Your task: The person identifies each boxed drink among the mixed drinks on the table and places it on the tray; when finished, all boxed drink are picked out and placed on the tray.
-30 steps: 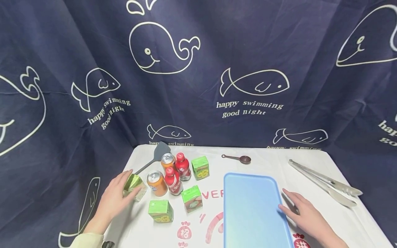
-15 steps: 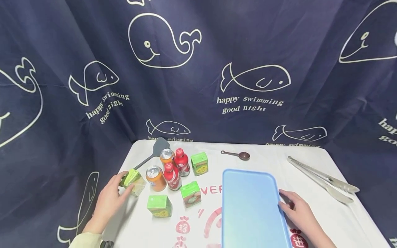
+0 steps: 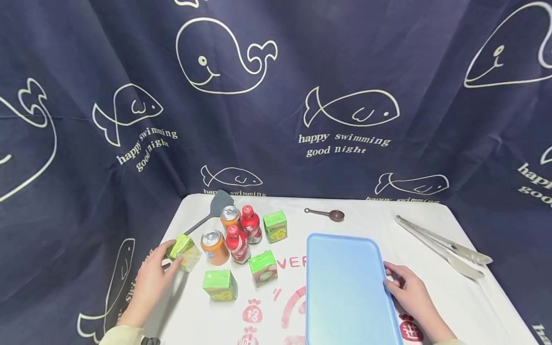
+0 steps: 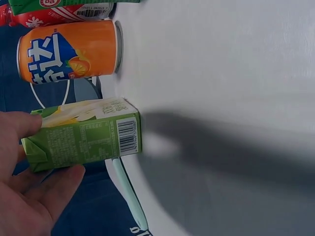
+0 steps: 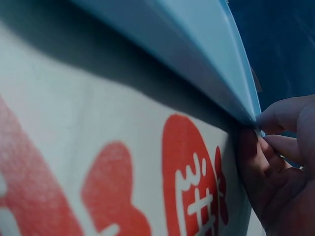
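Observation:
My left hand point(image 3: 151, 275) grips a light green drink carton point(image 4: 88, 132) at the table's left side, thumb on one side and fingers on the other. In the left wrist view its barcode end points away from the palm, toward the white tabletop. My right hand point(image 3: 407, 287) pinches the right rim of a blue rectangular tray point(image 3: 347, 282). In the right wrist view the fingers point(image 5: 283, 115) bend in at the tray's edge, close over the white tablecloth.
Near my left hand stand orange soda cans point(image 3: 214, 247), red bottles point(image 3: 238, 244) and several green drink cartons point(image 3: 220, 285). A grey spatula point(image 3: 221, 203) lies behind them. A brown measuring spoon point(image 3: 336, 215) and metal tongs point(image 3: 444, 247) lie farther right. A navy curtain point(image 3: 276, 120) borders the table.
My right hand's fingers have drawn in from straighter to bent at the tray's rim. My left fingers have settled around the carton, which stays in about the same spot. The head view has shifted slightly.

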### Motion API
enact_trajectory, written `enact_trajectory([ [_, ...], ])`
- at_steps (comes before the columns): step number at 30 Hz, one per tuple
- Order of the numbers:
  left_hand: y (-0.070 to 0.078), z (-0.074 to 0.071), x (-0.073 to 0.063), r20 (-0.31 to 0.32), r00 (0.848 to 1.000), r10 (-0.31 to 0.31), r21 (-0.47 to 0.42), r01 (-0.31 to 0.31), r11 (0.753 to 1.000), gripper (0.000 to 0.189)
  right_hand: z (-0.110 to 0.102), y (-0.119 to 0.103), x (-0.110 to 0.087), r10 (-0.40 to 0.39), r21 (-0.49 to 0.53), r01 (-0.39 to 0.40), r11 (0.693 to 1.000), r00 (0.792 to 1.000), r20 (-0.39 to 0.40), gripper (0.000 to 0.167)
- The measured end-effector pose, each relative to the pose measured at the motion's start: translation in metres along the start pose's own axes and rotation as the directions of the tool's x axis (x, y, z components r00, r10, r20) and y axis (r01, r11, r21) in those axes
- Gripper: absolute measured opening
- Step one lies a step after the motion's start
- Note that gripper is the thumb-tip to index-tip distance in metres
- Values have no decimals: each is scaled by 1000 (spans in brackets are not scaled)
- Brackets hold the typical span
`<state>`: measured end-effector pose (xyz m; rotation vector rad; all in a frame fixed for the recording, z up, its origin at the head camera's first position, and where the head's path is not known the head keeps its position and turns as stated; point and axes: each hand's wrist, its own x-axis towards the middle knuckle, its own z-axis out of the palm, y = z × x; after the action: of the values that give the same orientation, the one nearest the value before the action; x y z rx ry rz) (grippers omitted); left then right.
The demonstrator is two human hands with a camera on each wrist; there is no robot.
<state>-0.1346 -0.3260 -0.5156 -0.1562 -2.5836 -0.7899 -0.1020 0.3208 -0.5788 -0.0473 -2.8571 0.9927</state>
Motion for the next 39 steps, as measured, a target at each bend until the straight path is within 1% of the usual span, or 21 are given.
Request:
enact_trajectory([
  [3, 0, 1, 0, -42, 999, 6, -24, -7, 1000, 47, 1, 0, 3, -24, 12, 24, 1000, 1000, -7, 51],
  [6, -1, 1, 1, -72, 997, 18, -11, -19, 1000, 49, 3, -2, 4, -31, 24, 31, 999, 999, -8, 50],
  [8, -1, 1, 1, -82, 996, 21, 2, -21, 1000, 49, 3, -3, 3, -22, 32, 22, 999, 1000, -2, 50],
  [13, -1, 0, 0, -92, 996, 7, -9, -7, 1000, 50, 4, -6, 6, -15, 37, 15, 999, 1000, 8, 51],
  [16, 0, -2, 0, -83, 996, -14, -23, 12, 1000, 50, 4, -8, 8, -29, 36, 29, 999, 1000, 2, 51],
  [20, -1, -3, -4, -89, 996, -17, -16, 15, 1000, 50, 7, -7, 5, -26, 37, 26, 999, 1000, 11, 51],
  [23, -1, -1, -4, -97, 995, -16, -12, 15, 1000, 50, 8, -5, 4, -32, 35, 32, 999, 999, -1, 51],
  [27, 0, 3, -2, -91, 994, -64, -28, 61, 998, 50, 7, -3, 5, -43, 39, 44, 998, 999, -8, 50],
  [30, 0, 6, -3, -88, 991, -104, -36, 101, 994, 49, 5, -4, 3, -12, 51, 11, 999, 1000, 22, 51],
  [32, 1, 8, -4, -88, 989, -119, -43, 115, 992, 48, 3, -4, 1, 15, 56, -17, 998, 999, 42, 51],
  [35, 1, 10, -5, -99, 987, -129, -58, 124, 991, 47, 0, -4, 0, 34, 58, -37, 998, 998, 53, 52],
  [39, 2, 11, -5, -128, 985, -120, -76, 111, 991, 47, -1, -4, 0, 22, 51, -23, 998, 999, 37, 51],
])
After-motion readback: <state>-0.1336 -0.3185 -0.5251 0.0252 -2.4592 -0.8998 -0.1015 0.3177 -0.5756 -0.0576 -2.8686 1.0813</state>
